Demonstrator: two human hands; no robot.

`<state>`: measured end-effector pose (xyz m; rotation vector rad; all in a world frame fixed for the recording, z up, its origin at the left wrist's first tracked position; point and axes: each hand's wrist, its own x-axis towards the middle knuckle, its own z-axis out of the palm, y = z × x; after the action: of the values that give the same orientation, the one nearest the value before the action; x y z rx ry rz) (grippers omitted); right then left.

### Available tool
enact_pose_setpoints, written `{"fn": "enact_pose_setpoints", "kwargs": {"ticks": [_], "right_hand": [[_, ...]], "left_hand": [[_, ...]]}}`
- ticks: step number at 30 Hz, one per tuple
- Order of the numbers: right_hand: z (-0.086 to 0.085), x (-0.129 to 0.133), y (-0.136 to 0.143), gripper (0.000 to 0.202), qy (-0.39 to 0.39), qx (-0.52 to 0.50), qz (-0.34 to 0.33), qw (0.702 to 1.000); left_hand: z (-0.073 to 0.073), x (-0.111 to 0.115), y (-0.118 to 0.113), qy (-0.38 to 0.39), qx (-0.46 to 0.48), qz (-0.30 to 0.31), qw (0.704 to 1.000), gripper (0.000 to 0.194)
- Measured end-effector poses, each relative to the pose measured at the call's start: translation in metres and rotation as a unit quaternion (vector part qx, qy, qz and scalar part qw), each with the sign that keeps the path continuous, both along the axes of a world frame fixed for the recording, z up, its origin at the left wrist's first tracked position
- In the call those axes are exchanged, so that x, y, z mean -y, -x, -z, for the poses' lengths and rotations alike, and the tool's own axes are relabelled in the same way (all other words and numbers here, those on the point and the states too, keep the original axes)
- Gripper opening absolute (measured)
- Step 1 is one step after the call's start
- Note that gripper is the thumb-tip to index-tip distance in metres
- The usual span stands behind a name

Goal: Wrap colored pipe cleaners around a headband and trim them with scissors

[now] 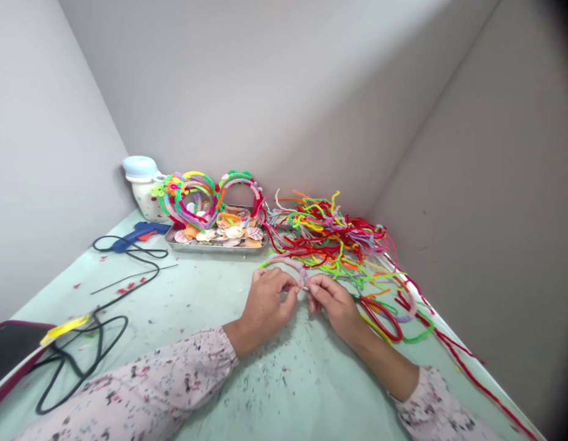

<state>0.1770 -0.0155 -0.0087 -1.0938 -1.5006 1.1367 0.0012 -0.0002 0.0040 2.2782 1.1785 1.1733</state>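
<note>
My left hand (268,303) and my right hand (336,303) meet over the middle of the table, each in a pinch. Between their fingertips runs a lilac and pink pipe cleaner (302,275), and both hands hold it. Part of it is covered by my fingers. Just behind them lies a curved band wrapped in pale pink (288,262); whether the held piece joins it I cannot tell. A tangled heap of coloured pipe cleaners (329,236) spreads behind my right hand. Red-handled scissors (383,317) lie beside my right wrist, partly hidden by it.
A metal tray (214,248) of seashells (235,233) bears several colourful wrapped hoops (198,177). Left of it are a white bottle (148,196) with a blue lid and a blue glue gun (139,234). A black cord (150,282) loops towards a dark, red-edged object (15,352).
</note>
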Motion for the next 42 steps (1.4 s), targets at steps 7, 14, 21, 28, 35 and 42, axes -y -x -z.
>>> {"fn": "enact_pose_setpoints", "kwargs": {"ticks": [7,14,21,28,35,42], "right_hand": [[0.0031,-0.0002,-0.0009,0.02,-0.02,0.025,0.015,0.999],[0.0063,0.0006,0.0007,0.015,-0.034,0.078,0.012,0.996],[0.0072,0.0001,0.0021,0.011,-0.052,0.099,0.013,0.994],[0.002,0.0017,0.002,0.015,-0.047,0.1,0.039,0.993],[0.0031,0.0002,0.001,0.016,-0.044,0.098,0.039,0.993],[0.0078,-0.0009,0.0007,0.011,-0.066,0.114,0.027,0.991]], "left_hand": [[0.0016,-0.001,0.0001,0.004,-0.003,-0.008,1.0,0.009],[0.0012,-0.0004,-0.0003,0.004,-0.016,0.002,1.0,0.008],[-0.0006,0.0004,0.0003,0.003,-0.021,0.003,1.0,0.01],[0.003,-0.0002,-0.0014,0.0,-0.015,0.013,1.0,0.006],[0.0037,0.0003,-0.0008,-0.001,-0.015,0.008,1.0,0.007],[0.0053,-0.001,-0.0008,-0.006,-0.016,0.02,1.0,0.007]]}}
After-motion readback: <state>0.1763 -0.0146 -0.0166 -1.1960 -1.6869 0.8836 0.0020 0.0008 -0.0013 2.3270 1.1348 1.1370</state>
